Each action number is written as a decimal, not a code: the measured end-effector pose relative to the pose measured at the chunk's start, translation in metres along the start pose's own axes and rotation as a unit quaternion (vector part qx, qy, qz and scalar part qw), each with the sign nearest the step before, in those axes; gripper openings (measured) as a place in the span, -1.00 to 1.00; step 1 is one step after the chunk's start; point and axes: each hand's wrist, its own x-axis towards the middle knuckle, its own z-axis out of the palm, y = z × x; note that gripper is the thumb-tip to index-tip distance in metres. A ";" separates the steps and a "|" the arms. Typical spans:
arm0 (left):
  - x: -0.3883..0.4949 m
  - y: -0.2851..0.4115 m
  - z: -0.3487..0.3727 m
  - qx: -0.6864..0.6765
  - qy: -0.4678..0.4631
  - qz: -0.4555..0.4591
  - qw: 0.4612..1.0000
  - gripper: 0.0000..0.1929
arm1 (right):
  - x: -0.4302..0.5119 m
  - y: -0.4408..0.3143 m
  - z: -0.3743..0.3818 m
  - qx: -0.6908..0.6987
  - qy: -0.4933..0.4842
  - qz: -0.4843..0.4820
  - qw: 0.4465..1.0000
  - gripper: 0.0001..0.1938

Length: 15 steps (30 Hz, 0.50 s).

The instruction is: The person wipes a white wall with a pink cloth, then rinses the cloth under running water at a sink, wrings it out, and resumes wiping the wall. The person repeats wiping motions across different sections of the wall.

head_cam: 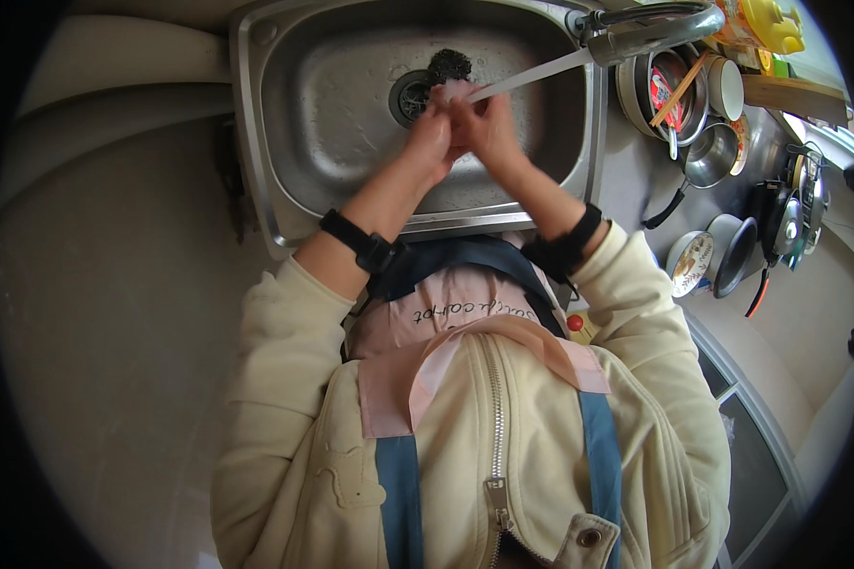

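My left hand (430, 135) and my right hand (487, 128) are together over the stainless steel sink (327, 121), under a stream of water (534, 73) from the metal faucet (655, 43). Their fingers meet and hide one another, so whether anything lies between them cannot be made out. Just left of the fingertips is the drain strainer (407, 98). A dark scouring pad of wire mesh (450, 65) rests on the sink bottom beyond the fingers, beside the drain.
Right of the sink stand stacked metal bowls with chopsticks (681, 89), a white bowl (725, 88), a steel saucepan (710, 155), a patterned bowl (690, 263) and a dark-lined pot (734, 249). A yellow bottle (772, 25) is behind the faucet. The sink's metal rim (462, 220) runs below my wrists.
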 end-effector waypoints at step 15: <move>0.007 0.008 -0.023 -0.056 -0.083 -0.072 0.992 -0.59 | 0.007 -0.044 -0.007 0.140 -0.079 0.096 0.982 -0.75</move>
